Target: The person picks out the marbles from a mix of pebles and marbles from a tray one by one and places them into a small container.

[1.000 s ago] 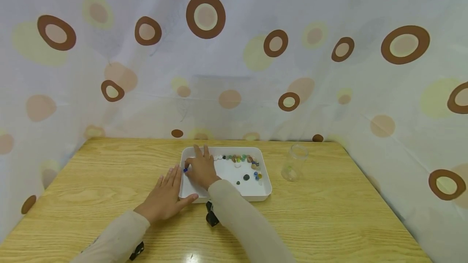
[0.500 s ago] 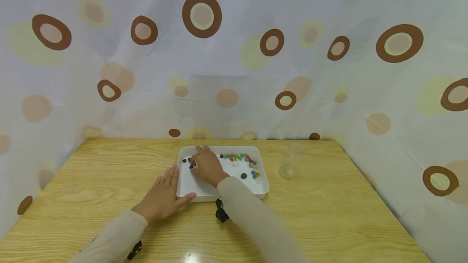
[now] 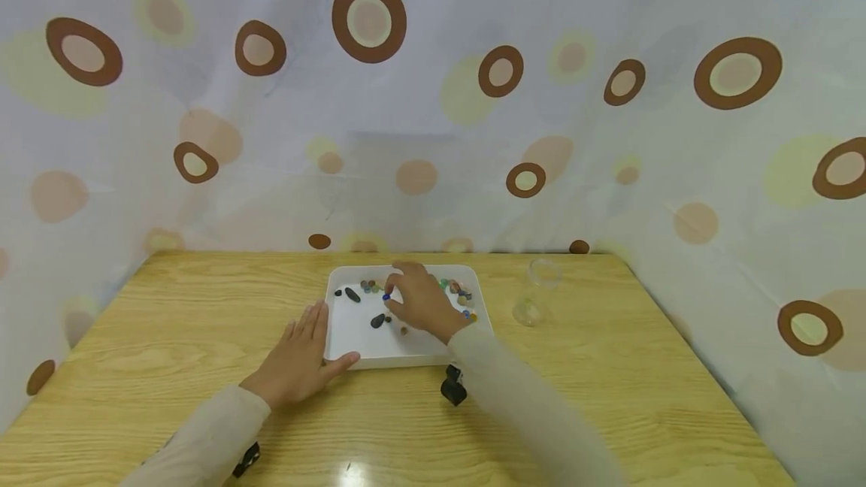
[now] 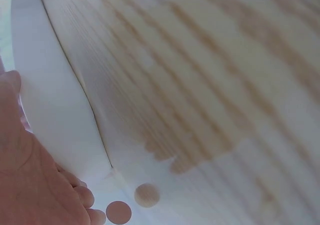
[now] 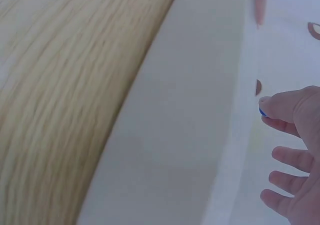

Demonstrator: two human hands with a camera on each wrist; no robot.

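A small blue marble [image 3: 386,297] is pinched between the thumb and index finger of my right hand [image 3: 422,300], over the middle of the white tray [image 3: 399,361]. In the right wrist view, a bit of the blue marble [image 5: 262,112] shows between thumb and fingertip, the other fingers spread apart. My left hand [image 3: 298,358] rests with straight fingers against the tray's left side, its thumb at the front left corner. Dark stones [image 3: 352,294] lie at the tray's left, and another dark stone [image 3: 377,320] lies near the middle. My right hand hides part of the tray.
Colored marbles [image 3: 370,286] sit along the tray's back, and more marbles [image 3: 463,294] are at its right end. A clear, upright glass jar [image 3: 534,295] stands right of the tray on the wooden table [image 3: 609,382]. A patterned cloth [image 3: 419,96] hangs behind.
My right hand has moved right from the tray's left end to its middle with the blue marble, uncovering dark stones and marbles at the left. My left hand stays against the tray.
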